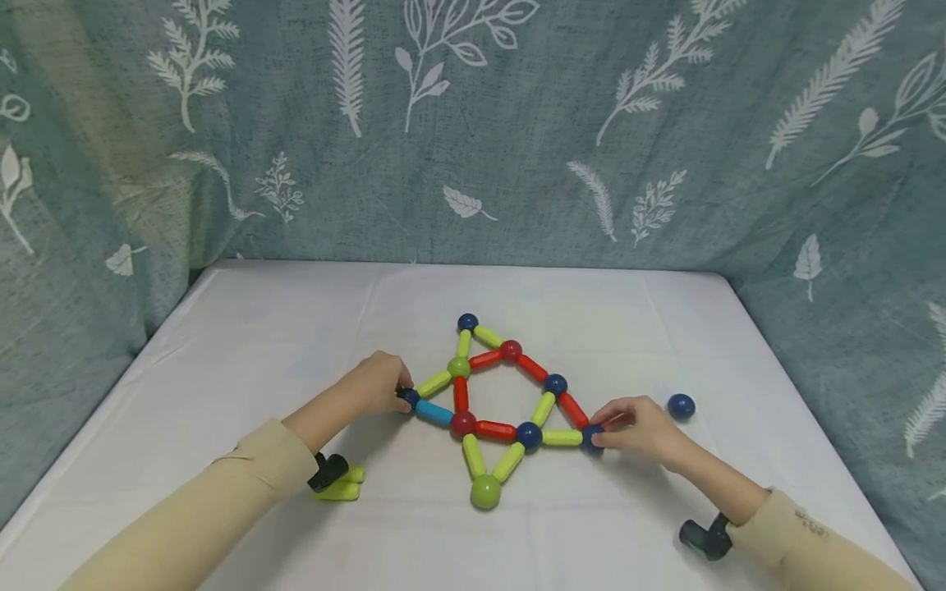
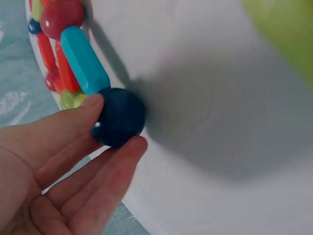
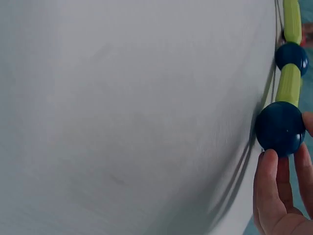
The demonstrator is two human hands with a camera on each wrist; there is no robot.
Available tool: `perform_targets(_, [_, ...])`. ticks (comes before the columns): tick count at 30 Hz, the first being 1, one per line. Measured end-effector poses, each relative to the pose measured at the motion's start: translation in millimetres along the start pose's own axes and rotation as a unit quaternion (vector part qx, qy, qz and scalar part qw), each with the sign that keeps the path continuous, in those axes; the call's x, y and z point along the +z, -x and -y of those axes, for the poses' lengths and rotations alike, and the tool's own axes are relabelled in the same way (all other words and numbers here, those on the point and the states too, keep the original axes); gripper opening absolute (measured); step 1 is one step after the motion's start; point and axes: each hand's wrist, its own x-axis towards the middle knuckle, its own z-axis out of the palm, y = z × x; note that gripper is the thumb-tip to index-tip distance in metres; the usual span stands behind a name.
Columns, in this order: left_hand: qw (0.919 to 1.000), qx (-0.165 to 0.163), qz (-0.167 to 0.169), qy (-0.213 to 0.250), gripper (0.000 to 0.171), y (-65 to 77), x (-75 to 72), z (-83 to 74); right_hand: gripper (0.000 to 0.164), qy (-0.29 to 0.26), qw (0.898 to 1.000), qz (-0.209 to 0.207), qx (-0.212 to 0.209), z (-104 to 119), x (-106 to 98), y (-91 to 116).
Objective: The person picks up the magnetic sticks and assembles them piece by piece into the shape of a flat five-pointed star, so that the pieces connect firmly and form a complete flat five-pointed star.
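A flat figure of magnetic rods and balls lies on the table, a five-sided ring with triangles around it. My left hand (image 1: 380, 384) pinches the dark blue ball (image 2: 120, 117) at its left tip, where a light blue rod (image 2: 84, 59) and a green rod (image 1: 433, 383) meet. At the right tip, my right hand (image 1: 637, 427) holds another dark blue ball (image 3: 280, 128) between thumb and fingers. A green rod (image 1: 562, 437) and a red rod (image 1: 573, 410) run into that ball. A green ball (image 1: 485, 492) forms the near tip, a blue ball (image 1: 468, 322) the far one.
A loose dark blue ball (image 1: 681, 407) sits beyond the right hand. Loose green rods (image 1: 338, 491) lie by the left wrist, partly hidden by its dark wrist camera (image 1: 328, 472). A patterned green curtain (image 1: 473, 164) hangs behind the white-covered table (image 1: 310, 304).
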Motion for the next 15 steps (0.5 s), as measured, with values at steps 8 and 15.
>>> perform_targets(8, [0.9995,-0.001,0.025,0.02,0.021,21.2,6.7,-11.9,0.025,-0.025,0.999,-0.026,0.026,-2.1,-17.2,-30.4])
perform_targets(15, [0.998,-0.014,0.041,0.046,0.018,31.6,16.0,-26.9,0.03,-0.05,0.996,-0.036,0.057,2.4,-23.7,-53.0])
